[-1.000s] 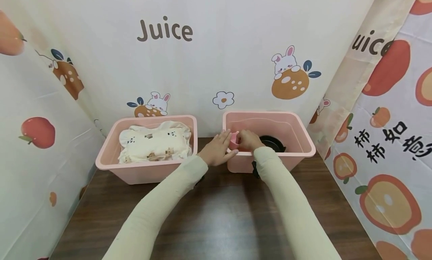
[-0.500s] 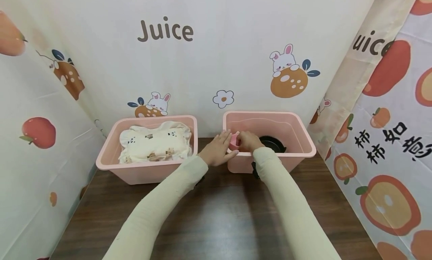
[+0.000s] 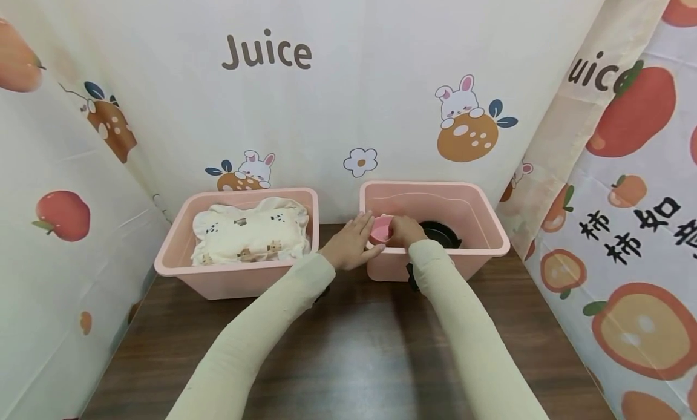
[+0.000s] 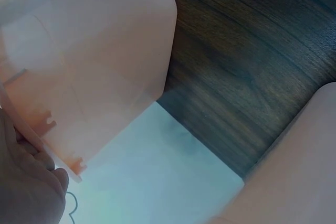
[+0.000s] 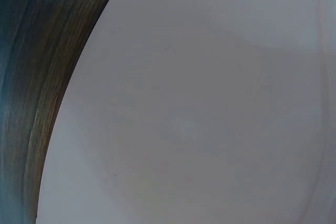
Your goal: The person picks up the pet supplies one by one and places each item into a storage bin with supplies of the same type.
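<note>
Two pink plastic bins stand side by side. My left hand (image 3: 348, 241) rests over the left rim of the right bin (image 3: 481, 217), its fingers fairly straight; in the left wrist view that hand (image 4: 29, 182) touches the rim from outside. Inside this bin, my right hand (image 3: 405, 231) grips the right edge of a small round pink cup (image 3: 379, 231). Its fingertips are hidden behind the hand and rim. Right of the hand lies a black round pan-like dish (image 3: 442, 232), partly covered by the wrist. Only the bin wall (image 5: 199, 103) and table show in the right wrist view.
The left bin (image 3: 218, 275) holds a cream frilled pillow (image 3: 250, 229) with small animal prints. Both bins stand on a dark wooden table (image 3: 337, 353), close to a printed curtain (image 3: 348, 105) behind; more printed cloth hangs at both sides.
The pink cup has turned so that more of its inside shows, with my right hand now at its right edge. My left hand has stayed in place.
</note>
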The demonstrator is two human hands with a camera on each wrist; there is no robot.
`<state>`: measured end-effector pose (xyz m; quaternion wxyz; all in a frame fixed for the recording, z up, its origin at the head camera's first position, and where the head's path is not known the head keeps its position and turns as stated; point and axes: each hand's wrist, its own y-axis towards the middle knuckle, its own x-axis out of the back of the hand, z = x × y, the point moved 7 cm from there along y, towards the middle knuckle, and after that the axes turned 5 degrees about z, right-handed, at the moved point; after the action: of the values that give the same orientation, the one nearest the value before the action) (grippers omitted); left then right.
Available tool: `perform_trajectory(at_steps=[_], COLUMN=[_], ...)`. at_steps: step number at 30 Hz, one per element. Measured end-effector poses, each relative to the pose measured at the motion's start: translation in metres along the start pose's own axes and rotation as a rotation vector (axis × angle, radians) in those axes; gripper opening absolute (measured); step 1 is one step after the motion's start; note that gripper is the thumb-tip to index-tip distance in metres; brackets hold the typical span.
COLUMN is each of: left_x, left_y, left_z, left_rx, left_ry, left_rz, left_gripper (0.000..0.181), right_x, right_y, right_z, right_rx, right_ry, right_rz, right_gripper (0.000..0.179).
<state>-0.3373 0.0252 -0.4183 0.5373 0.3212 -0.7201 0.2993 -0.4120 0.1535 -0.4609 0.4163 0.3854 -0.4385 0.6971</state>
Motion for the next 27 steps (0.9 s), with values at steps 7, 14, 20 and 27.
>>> perform_trajectory(at_steps=[7,14,20,27], left_x=[-0.001,0.0,0.002,0.005], left_y=[0.0,0.0,0.0,-0.002], left_z=[0.001,0.0,-0.002,-0.004], left_rx=[0.012,0.026,0.029,0.02], left_ry=[0.0,0.0,-0.021,-0.005], left_rz=[0.015,0.015,0.017,0.009], left_gripper=[0.08,0.079,0.077,0.078], right_x=[0.002,0.002,0.003,0.004], right_y=[-0.005,-0.01,-0.01,-0.011], right_z=[0.0,0.0,-0.002,-0.002], right_rx=[-0.009,-0.035,-0.026,0.001], right_ry=[0.102,0.166,0.149,0.143], right_rz=[0.03,0.074,0.08,0.096], right_gripper=[0.015,0.016,0.018,0.019])
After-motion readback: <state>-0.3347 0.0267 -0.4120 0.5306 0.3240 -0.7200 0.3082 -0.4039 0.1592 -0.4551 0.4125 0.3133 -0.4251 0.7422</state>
